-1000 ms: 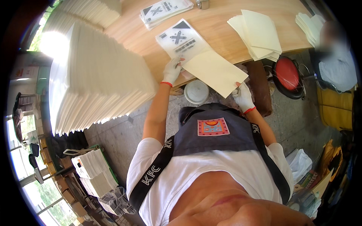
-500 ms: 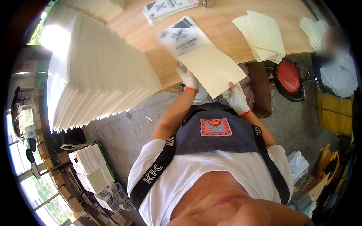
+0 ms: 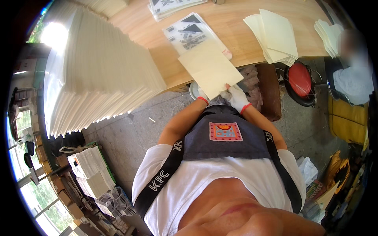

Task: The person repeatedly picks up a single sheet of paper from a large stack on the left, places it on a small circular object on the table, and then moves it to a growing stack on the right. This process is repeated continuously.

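The cream sheet (image 3: 210,72) has shifted left, baring more of the printed plastic bag (image 3: 193,33) on the desk (image 3: 232,27), seemingly still being positioned. The right hand (image 3: 237,97) has its fingers pinching the near corner; the left hand (image 3: 202,95) has its fingers hidden, grip unclear.

Looks to me like a paper-goods workshop, with that towering stack of cream sheets (image 3: 102,74), printed sleeves (image 3: 190,30) and wooden worktable (image 3: 232,29).

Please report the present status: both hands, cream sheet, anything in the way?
Right hand gripping cream sheet by near edge, thumb on top. Left hand mostly hidden beneath it, grip unclear. Far end overlaps printed white sleeve. No obstruction visible.
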A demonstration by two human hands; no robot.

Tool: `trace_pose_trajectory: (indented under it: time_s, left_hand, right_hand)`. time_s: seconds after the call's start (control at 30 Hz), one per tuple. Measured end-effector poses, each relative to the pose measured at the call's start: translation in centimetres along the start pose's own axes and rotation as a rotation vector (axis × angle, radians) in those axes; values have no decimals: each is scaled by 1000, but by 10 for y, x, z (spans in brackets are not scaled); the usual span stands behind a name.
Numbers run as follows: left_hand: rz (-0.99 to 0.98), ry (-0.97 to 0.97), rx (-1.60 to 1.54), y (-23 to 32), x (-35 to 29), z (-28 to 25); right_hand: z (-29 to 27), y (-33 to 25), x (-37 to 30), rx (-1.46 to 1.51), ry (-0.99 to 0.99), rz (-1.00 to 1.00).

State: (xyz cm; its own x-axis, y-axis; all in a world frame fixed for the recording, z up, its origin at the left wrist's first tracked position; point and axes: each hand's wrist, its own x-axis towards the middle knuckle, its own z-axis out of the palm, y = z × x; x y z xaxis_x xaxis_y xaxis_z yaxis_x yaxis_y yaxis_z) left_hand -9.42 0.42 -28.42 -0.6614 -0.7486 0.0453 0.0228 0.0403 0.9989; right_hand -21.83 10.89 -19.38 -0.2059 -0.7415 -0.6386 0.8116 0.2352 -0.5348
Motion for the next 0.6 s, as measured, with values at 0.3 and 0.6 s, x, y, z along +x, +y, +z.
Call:
trace_pose_trajectory:
  time_s: [0.3, 0.6]
  left_hand:
    - [-615, 493, -346, 48, -9, 14]
    - [-561, 534, -692, 70, -56, -45]
  right_hand:
    - [72, 5, 59, 336, -74, -33]
    - [72, -19, 15, -806, -342, -74]
